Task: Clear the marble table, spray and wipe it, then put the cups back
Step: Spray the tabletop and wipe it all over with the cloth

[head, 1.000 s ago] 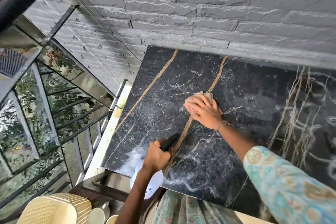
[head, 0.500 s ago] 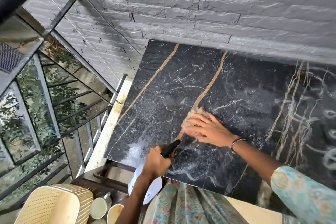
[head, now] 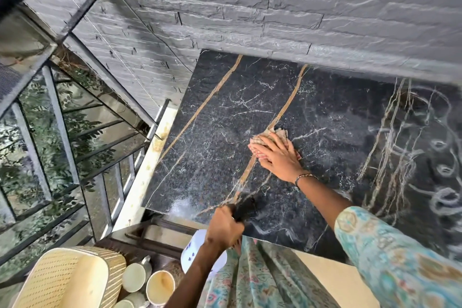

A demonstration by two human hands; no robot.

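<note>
Wiping is the step in hand, so start your eye low on the left: the cups [head: 160, 287] sit off the table, clustered beside a woven cream chair [head: 65, 280] — well clear of the work. Your left hand [head: 223, 229] is wrapped tight around the spray bottle [head: 200, 255], its white body hanging below the near edge and the dark trigger head poking up over the slab. Keep it there, out of the cloth's path. The marble table [head: 220, 112] lies bare, black with gold veins, a wet sheen near that front corner. Moving right — your right hand [head: 277, 155] lies flat, fingers spread, pressing the checked cloth [head: 276, 134] down on the centre vein; it's a press, not a pinch. Hold that palm low and even, run overlapping passes toward the wall, and carry them across to the far right where pale streaks mark the surface. The cups go back only once it's dry.
</note>
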